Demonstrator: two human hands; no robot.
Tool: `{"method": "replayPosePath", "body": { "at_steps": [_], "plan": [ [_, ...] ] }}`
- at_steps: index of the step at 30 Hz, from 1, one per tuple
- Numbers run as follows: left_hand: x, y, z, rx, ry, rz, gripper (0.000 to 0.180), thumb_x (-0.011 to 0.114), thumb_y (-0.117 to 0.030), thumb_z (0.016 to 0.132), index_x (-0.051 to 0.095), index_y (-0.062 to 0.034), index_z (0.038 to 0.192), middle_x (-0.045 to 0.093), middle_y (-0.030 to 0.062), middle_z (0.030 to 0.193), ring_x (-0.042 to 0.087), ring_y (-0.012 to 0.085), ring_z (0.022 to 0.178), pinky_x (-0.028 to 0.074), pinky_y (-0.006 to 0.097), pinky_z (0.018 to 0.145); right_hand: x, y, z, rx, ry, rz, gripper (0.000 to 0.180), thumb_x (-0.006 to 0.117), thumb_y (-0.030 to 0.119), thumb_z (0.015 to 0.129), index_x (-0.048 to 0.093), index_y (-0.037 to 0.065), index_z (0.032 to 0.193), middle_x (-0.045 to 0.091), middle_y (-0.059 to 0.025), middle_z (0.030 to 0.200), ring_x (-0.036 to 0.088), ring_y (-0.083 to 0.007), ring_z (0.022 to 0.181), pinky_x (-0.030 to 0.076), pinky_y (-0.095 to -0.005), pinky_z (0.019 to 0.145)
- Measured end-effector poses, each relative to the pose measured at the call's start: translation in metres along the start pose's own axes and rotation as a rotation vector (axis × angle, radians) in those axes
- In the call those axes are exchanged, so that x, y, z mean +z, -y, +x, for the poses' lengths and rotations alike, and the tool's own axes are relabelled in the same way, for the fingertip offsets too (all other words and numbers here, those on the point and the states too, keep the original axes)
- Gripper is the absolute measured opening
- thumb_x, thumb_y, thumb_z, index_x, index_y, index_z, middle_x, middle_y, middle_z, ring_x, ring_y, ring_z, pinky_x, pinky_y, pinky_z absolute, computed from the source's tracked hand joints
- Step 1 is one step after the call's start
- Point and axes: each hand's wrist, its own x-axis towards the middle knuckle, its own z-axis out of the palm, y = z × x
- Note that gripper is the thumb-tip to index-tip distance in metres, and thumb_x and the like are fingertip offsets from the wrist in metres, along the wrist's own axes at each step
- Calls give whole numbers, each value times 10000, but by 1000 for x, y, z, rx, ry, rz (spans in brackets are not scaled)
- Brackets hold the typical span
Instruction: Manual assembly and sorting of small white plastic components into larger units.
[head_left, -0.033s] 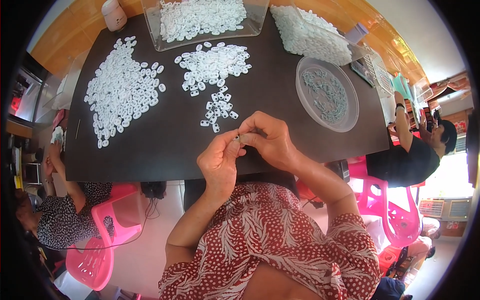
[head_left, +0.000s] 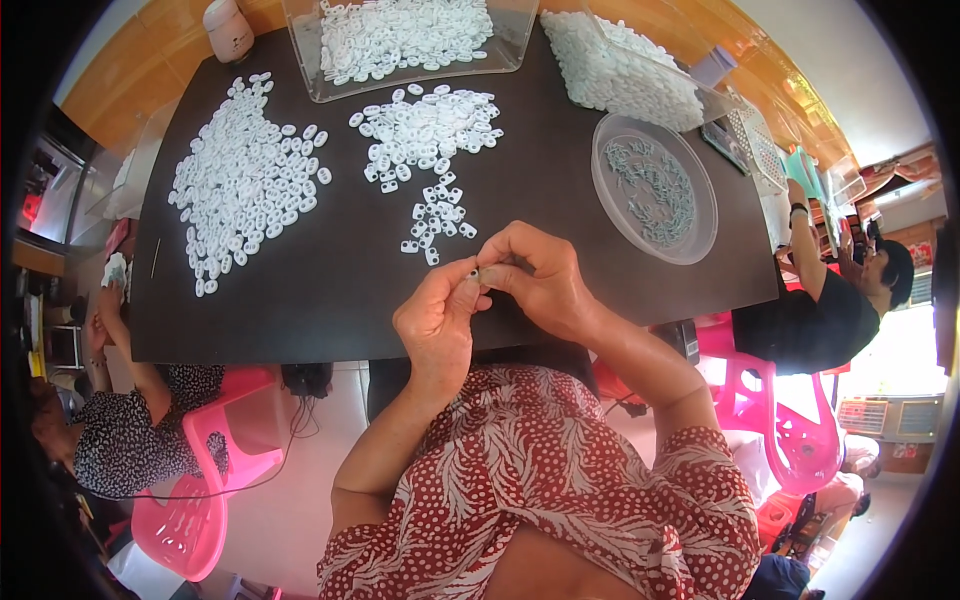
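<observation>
Near the table's front edge, my left hand (head_left: 437, 328) and my right hand (head_left: 548, 282) meet with fingers closed. Between the left thumb and forefinger is a small white plastic piece (head_left: 474, 273) with a dark hole, mostly covered by the fingertips. My right thumb and forefinger pinch together right against it; what they grip is hidden. Just beyond the hands lies a loose cluster of small white pieces with holes (head_left: 436, 215), and behind it a denser heap (head_left: 430, 130). A larger heap of white oval pieces (head_left: 245, 185) spreads at the left.
At right, a round translucent tray (head_left: 690, 246) holds many tiny grey-green parts (head_left: 650, 190). A clear bin (head_left: 520, 45) of white pieces stands at the back, beside a tilted container (head_left: 620, 75) of more. A pinkish jar (head_left: 229, 32) is back left. People sit at both sides.
</observation>
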Motion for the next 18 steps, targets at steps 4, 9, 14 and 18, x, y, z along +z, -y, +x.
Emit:
{"method": "replayPosePath", "body": {
  "at_steps": [4,9,14,18],
  "plan": [
    [-1,-1,2,9,25,22,153,563,-34,904,610,56,1018,641,56,864,593,86,691,500,204,650,3,3,7,-55,-41,52,122,629,-48,721,580,-1,822,561,-90,756,574,-184,671,455,-295,584],
    [-4,3,5,-50,7,-110,154,566,-36,902,606,60,1015,642,67,856,595,95,681,505,210,649,3,4,14,-138,-11,-114,92,629,-11,726,582,8,804,561,-94,728,572,-214,670,451,-311,591],
    [-11,3,16,-141,5,-307,161,583,-34,889,602,69,1012,652,96,827,604,120,656,510,224,642,-5,13,29,-136,54,-41,82,641,40,757,603,3,819,587,-103,741,584,-205,701,462,-319,622],
    [-17,0,26,-202,-30,-367,187,589,-33,878,597,71,1033,655,151,839,623,167,671,511,259,640,-26,-6,61,-122,-54,-127,90,624,85,796,629,0,823,626,-107,776,610,-218,713,471,-307,668]
  ]
}}
